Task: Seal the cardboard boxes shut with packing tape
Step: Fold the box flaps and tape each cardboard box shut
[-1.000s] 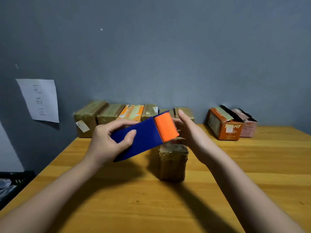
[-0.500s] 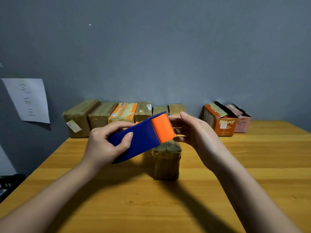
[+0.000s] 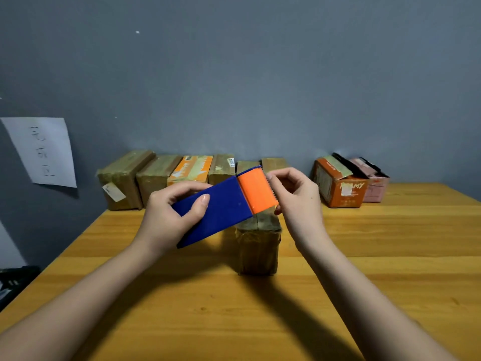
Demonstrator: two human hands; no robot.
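Forearms reach in from below; the left hand (image 3: 166, 217) grips the blue-and-orange plastic tape dispenser (image 3: 223, 205), while the right hand (image 3: 296, 201) pinches at its serrated orange end, probably freeing the tape. Directly beneath stands a tape-wrapped cardboard box (image 3: 257, 246) on the wooden tabletop (image 3: 364, 269); beyond, more boxes (image 3: 166, 175) line the wall.

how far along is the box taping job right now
Done, apparently: six taped boxes lined up along the wall. In hand: the left hand grips the blue and orange tape dispenser while the right hand pinches at its toothed end, above the wrapped box standing mid-table. Left, probably: the orange box and pink box at right, whose flaps look open.
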